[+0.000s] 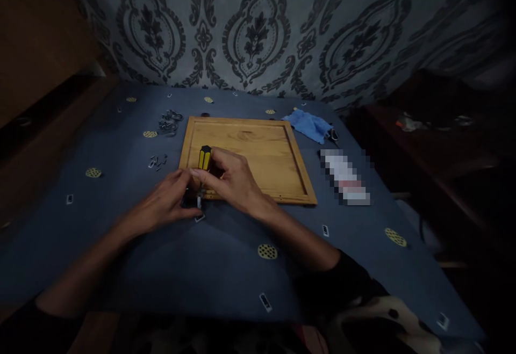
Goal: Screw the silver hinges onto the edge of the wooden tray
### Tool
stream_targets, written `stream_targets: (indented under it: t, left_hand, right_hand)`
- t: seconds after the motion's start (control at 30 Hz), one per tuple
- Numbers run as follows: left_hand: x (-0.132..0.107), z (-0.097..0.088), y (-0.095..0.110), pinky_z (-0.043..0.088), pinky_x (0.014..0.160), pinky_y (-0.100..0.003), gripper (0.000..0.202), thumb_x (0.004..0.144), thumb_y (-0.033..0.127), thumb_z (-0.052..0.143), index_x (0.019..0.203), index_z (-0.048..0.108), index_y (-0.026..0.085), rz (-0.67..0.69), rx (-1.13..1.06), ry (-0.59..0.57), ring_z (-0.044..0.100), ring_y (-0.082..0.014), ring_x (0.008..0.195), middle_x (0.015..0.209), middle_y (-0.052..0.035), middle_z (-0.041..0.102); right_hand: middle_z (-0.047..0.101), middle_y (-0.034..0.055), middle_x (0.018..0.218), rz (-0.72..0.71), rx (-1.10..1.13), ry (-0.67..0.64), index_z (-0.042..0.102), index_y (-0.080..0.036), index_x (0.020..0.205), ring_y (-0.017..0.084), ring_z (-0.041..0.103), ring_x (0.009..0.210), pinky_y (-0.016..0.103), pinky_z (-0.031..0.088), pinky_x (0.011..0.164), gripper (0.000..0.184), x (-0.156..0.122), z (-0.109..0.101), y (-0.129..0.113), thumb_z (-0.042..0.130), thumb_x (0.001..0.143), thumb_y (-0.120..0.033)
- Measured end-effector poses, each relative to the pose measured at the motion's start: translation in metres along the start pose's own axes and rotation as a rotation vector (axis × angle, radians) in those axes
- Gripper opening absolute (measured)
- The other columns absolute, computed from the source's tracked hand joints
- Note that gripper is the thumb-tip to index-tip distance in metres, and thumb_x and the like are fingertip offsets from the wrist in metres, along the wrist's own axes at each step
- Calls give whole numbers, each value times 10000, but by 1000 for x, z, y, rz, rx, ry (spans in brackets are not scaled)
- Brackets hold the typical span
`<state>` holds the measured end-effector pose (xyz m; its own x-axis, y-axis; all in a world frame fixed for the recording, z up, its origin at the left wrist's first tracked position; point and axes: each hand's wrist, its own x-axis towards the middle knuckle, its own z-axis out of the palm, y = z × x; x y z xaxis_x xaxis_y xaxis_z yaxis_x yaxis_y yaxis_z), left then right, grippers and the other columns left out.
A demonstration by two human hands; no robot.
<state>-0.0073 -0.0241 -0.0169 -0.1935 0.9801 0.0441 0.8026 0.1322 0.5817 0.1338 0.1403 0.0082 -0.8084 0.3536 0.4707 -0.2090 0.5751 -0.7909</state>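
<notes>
A wooden panel (250, 152) with a raised frame lies flat on the cloth-covered table. At its near left corner, my right hand (237, 182) is closed around a yellow and black screwdriver (205, 158), which stands upright with its handle on top. My left hand (169, 198) is closed at the same corner, thumb and fingers around a small metal piece that looks like a hinge (199, 202). Fingers hide most of that piece and the screwdriver's tip. Small holes show along the panel's near edge.
Several small screws (158, 160) lie left of the panel, with a pile of metal hinges (169, 123) behind them. A blue cloth (309, 125) sits at the back right. Nearer on that side is a blurred-out pale object (345, 178). A patterned wall (256, 31) borders the far edge.
</notes>
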Motion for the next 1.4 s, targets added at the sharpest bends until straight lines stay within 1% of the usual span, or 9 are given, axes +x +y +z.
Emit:
stream_targets:
  t: [0.2,0.3,0.4,0.5,0.6,0.77,0.93,1.13,1.4]
  left_hand:
    - [2,-3,5,580,948,-474,507,854,459,753,1260,545,236,5,-14,-16,667,-314,1104,1192,-90,665]
    - [3,-3,5,584,928,-470,554,836,471,778,1282,539,246,-8,-20,-12,672,-316,1081,1155,-81,668]
    - [2,-1,5,584,914,-466,553,832,474,779,1280,540,255,-14,-24,-9,676,-318,1070,1142,-74,665]
    - [1,1,2,577,905,-459,489,836,467,766,1219,553,252,-22,-9,6,670,-315,1073,1131,-72,662]
    - [0,3,0,571,909,-461,420,837,461,761,1134,562,240,-24,10,7,664,-317,1078,1137,-78,661]
    - [0,1,2,577,918,-448,523,858,434,761,1290,524,257,0,-34,-3,669,-297,1065,1140,-61,662]
    - [0,0,4,580,933,-461,575,859,438,778,1339,514,264,-20,-37,-29,675,-300,1061,1115,-57,678]
    - [1,1,3,589,909,-461,542,843,426,773,1302,534,265,-12,-34,1,671,-304,1053,1131,-64,673]
    - [1,-2,5,586,907,-458,503,849,429,770,1268,551,257,-18,-24,-12,671,-302,1044,1122,-66,666]
  right_hand:
    - [677,-7,866,117,224,-127,648,-193,989,135,634,745,265,535,668,122,4,-7,1,700,941,-292]
    - [692,-2,925,163,385,-201,655,-186,1097,104,632,674,258,572,643,179,6,-14,-4,680,945,-277]
    - [694,-3,912,165,432,-242,647,-184,1036,91,628,647,253,578,636,174,8,-19,-8,698,956,-330]
    - [620,-32,762,152,368,-186,575,-199,853,105,601,633,247,530,591,316,6,-16,-9,742,940,-453]
    - [481,-63,672,62,223,-34,462,-225,740,98,487,611,232,412,550,459,4,-9,-11,763,920,-521]
    - [433,-57,705,-57,75,143,412,-234,736,107,442,645,256,376,594,456,2,-6,-17,726,970,-468]
    - [462,-54,711,-55,-17,120,407,-235,739,111,467,659,265,401,621,435,3,-11,-16,724,978,-413]
    - [444,-52,690,-96,-6,85,363,-246,726,120,458,659,287,392,630,464,3,-7,-10,650,1004,-482]
    - [454,-55,693,-42,-43,69,372,-244,728,115,443,654,275,381,617,440,3,-5,-8,681,980,-430]
